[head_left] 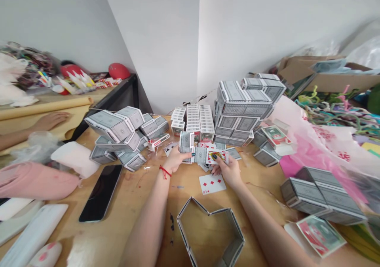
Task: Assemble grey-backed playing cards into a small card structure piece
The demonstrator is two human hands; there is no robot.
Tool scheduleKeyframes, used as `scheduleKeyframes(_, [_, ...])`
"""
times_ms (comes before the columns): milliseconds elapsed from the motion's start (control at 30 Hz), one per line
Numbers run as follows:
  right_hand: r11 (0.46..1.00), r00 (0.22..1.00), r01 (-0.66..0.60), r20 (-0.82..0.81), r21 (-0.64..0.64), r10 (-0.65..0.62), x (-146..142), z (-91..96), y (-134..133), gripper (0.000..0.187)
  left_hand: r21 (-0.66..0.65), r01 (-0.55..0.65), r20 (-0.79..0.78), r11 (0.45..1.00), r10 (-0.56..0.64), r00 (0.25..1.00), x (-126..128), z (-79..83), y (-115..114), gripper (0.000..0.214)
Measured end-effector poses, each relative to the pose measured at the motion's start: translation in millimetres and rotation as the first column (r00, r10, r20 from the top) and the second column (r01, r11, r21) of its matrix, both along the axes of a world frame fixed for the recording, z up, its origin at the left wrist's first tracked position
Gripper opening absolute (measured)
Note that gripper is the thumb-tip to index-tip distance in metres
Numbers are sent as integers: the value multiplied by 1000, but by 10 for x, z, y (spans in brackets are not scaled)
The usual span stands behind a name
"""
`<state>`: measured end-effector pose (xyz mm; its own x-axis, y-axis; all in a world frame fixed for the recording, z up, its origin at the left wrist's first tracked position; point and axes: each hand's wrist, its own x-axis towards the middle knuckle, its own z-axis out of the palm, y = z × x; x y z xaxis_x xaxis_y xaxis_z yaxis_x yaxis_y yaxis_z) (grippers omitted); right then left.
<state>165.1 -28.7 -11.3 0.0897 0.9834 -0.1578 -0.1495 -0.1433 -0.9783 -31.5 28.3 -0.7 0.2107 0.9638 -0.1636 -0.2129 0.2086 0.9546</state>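
My left hand (175,161), a red string bracelet at its wrist, grips the left part of a strip of playing cards (200,154) with grey patterned backs. One section of the strip (186,140) stands up above my left fingers. My right hand (231,173) pinches the strip's right end at a picture card (218,156), which lies face out. Just below, a diamonds card (212,184) rests face up on the table. More loose cards lie partly hidden behind the strip. Nearer me, between my forearms, stands a heart-shaped frame (236,228) made of cards.
Folded card blocks are stacked at left (113,128) and right (243,101), with card boxes (192,120) between. A phone (101,194), an opened card box (320,235) and pink plastic (299,128) lie around. Another person's hand (52,120) rests at far left.
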Motion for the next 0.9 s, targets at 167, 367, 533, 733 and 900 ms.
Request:
scheduleKeyframes(167, [993, 989, -119, 89, -4, 119, 5, 40, -6, 40, 17, 21, 28, 1000, -22, 999, 32, -8, -15, 46])
scheduleKeyframes(367, [963, 961, -267, 63, -41, 269, 43, 60, -3, 45, 42, 39, 1, 998, -39, 999, 56, 16, -37, 45])
scheduleKeyframes(533, [944, 946, -322, 19, -78, 324, 36, 56, -5, 46, 23, 73, 7, 997, -73, 997, 132, 62, -79, 46])
scheduleKeyframes(733, [934, 940, -340, -6, -113, 341, 43, 21, 19, 45, 20, 70, 2, 997, -70, 998, 126, 70, -75, 46])
scheduleKeyframes(900, [996, 996, -85, 38, -20, 86, 107, 56, 61, 34, -6, 129, 53, 992, -128, 990, 74, 46, -72, 39])
